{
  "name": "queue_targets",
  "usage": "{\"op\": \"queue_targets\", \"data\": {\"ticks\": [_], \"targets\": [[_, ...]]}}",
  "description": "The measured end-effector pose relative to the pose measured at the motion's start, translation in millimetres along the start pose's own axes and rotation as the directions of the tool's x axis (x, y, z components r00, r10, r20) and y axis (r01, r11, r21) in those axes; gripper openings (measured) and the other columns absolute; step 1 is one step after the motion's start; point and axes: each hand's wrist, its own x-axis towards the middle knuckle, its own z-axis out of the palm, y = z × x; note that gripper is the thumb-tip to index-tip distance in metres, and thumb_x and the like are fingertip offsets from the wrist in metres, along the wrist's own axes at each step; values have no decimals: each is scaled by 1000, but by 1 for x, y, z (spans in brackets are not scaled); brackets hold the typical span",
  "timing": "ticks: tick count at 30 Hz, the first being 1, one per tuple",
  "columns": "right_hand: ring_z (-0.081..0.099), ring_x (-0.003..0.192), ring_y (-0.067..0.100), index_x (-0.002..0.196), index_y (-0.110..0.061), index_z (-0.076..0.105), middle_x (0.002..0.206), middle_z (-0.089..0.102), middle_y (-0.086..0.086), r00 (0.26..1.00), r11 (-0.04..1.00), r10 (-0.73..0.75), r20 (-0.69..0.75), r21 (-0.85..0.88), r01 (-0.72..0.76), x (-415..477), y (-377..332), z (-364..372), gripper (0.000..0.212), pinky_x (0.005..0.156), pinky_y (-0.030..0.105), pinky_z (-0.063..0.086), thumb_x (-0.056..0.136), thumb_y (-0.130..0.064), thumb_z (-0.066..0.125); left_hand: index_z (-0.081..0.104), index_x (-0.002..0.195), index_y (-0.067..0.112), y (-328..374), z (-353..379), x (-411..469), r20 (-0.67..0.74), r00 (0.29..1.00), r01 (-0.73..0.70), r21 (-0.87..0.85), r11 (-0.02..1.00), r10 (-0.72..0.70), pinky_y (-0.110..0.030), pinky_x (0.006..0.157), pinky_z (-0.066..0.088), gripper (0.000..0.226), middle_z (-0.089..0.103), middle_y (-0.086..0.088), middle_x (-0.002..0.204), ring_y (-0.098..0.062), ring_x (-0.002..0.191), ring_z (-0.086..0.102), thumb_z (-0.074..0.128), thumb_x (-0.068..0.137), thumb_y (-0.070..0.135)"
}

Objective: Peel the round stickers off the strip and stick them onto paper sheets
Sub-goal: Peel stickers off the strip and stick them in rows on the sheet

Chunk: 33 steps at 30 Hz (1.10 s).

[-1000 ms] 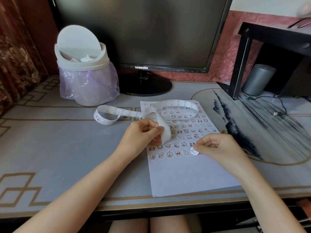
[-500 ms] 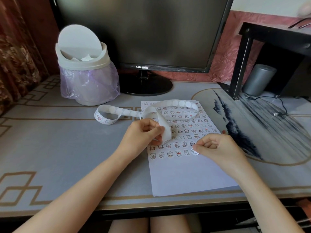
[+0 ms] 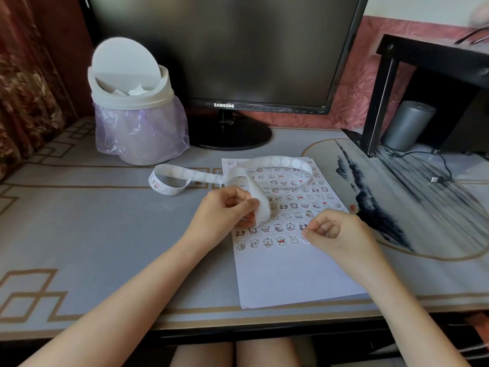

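Note:
A white paper sheet lies on the desk, its upper half filled with rows of small cartoon stickers. Over its top end a long white sticker strip curls in loops, with round stickers showing along it. My left hand pinches a bend of the strip just above the sheet's left side. My right hand, fingers curled, has its thumb and index tips on a round sticker that lies against the sheet at the right end of the bottom row.
A white swing-lid bin with a purple bag stands at the back left. Behind the sheet is a dark monitor on its round base. A black shelf leg, a grey cylinder and a cable sit at the right.
My right hand has lowered the round sticker from just above the sheet down onto it, at the end of the bottom row. My left hand and the strip have stayed in place.

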Motion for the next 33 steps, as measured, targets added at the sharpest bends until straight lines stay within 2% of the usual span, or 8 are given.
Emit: {"op": "queue_targets", "data": {"ticks": [2,6,10,16,19,23,27,33], "targets": [[45,46,0,65,-23,66,53,54,-11,1000,1000,-5,0,-4,5,-1,0,-1,16,48,13,35,74,-17,77,62,77,9,0,0,0,0,1000,3,-2,1000,-3,-20,62,56,12,67,-4,65,-15,61,66,63,89,11],[45,47,0,73,-23,63,58,52,-9,1000,1000,-4,3,-23,4,-1,0,-2,15,54,23,36,75,-19,77,63,79,8,0,0,1,1,1000,5,-2,1000,-5,-20,61,55,11,68,-7,68,-15,60,66,63,89,11],[46,51,-2,84,-27,55,70,54,-5,999,1000,7,35,-6,-6,1,1,-4,24,60,27,37,77,-19,77,63,79,8,-1,0,1,0,1000,7,2,1000,-7,-19,62,55,11,68,-7,69,-17,62,66,63,89,11],[46,49,-2,78,-25,60,64,52,-7,999,999,21,34,26,-22,4,4,-6,17,58,25,35,82,-12,71,63,79,7,-1,0,1,-2,1000,8,6,1000,-8,-20,63,55,11,69,-8,70,-17,63,66,63,89,11],[46,49,-2,79,-22,62,69,58,-4,999,997,27,19,76,-28,5,3,-6,12,57,23,36,79,-19,74,63,80,7,-2,0,1,-4,1000,6,12,1000,-6,-22,65,57,11,69,-10,72,-17,64,67,63,89,12],[46,52,0,80,-20,63,72,58,-2,999,998,41,8,48,-41,4,2,-3,21,58,25,38,72,-27,80,63,80,7,-2,0,1,-6,1000,3,18,1000,-3,-22,66,57,11,69,-10,72,-19,65,67,63,89,12],[46,50,-3,79,-23,61,71,57,-4,1000,999,24,8,22,-24,5,4,-3,15,57,23,35,78,-19,76,63,79,8,-3,0,1,-5,1000,2,21,1000,-2,-23,67,58,11,69,-10,72,-19,65,67,63,90,12],[43,49,-1,84,-20,63,71,54,-3,993,991,30,115,128,-45,5,6,-11,23,60,24,38,71,-12,80,62,77,9,-2,0,0,-14,1000,-13,10,1000,13,-19,60,55,13,68,-6,67,-15,60,66,62,90,11]]}}
